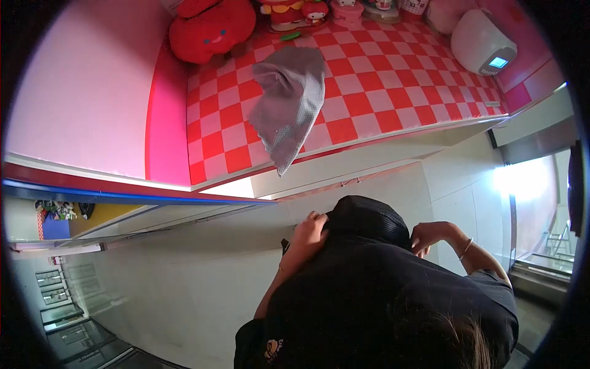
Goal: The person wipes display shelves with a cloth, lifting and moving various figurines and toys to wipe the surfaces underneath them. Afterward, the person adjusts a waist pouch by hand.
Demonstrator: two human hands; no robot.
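Observation:
A black mesh item (369, 218), perhaps a bag, is against the front of my black shirt. At its left edge, my left hand (309, 235) is closed with the fingers curled on the black material. My right hand (428, 236) pinches the item's right edge, with a bracelet on that wrist. The exact grip points are partly hidden. Ahead of both hands, a crumpled grey cloth (287, 101) lies on the red and pink checked shelf (362, 101), one corner hanging over the front edge. Neither hand touches the cloth.
A red plush toy (212, 31) and several small figures stand at the back of the shelf. A white rounded device (482, 44) with a lit screen is at its right end. A pink side panel (86, 80) rises on the left. Pale floor (184, 277) lies below.

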